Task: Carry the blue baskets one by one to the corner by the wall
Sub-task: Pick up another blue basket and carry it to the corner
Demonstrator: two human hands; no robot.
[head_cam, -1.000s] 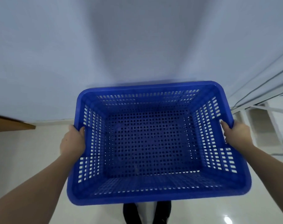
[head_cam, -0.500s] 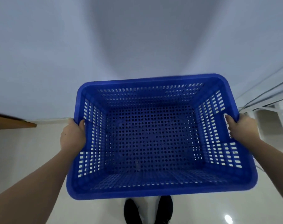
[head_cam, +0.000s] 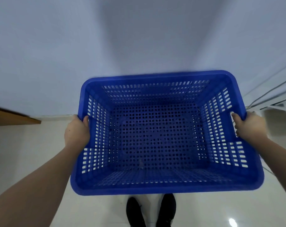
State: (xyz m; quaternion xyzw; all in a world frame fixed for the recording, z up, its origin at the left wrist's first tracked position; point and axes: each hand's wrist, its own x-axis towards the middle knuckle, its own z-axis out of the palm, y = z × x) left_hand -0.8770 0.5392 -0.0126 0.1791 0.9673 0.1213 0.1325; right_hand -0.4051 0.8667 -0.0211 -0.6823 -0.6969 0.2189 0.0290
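Note:
I hold one empty blue perforated basket (head_cam: 157, 189) in front of me, above the floor, its open top facing me. My left hand (head_cam: 76, 133) grips the rim of its left side wall, thumb hooked inside. My right hand (head_cam: 248, 126) grips the rim of the right side wall the same way. Nothing lies inside the basket. The pale wall (head_cam: 57, 54) rises directly ahead of the basket's far edge. No other blue basket is in sight.
A glossy white tiled floor (head_cam: 24, 153) runs up to the wall's skirting. A brown wooden edge (head_cam: 16, 117) juts in at the left. A glass panel with a white frame (head_cam: 273, 94) stands at the right. My dark shoes (head_cam: 150, 210) show below the basket.
The basket has risen slightly in view and shifted a little right, still gripped by both hands. The wall looks closer and my feet have come more into view.

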